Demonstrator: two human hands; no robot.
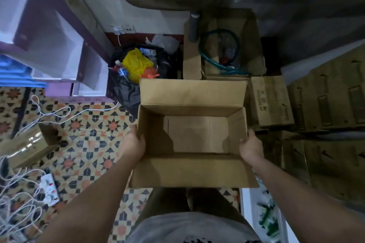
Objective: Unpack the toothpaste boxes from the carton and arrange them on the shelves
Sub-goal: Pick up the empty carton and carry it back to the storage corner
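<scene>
With its flaps open and nothing inside, the carton (192, 134) hangs over the tiled floor (85, 128), left hand (134, 144) and right hand (250, 147) each curled round a side wall; light, stiff, best held there.

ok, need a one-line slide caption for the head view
Both hands, left and right, grip the sides of an open, empty carton held above a patterned tile floor.

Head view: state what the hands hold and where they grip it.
The open carton: left hand grips its left wall, right hand grips its right wall.
</scene>
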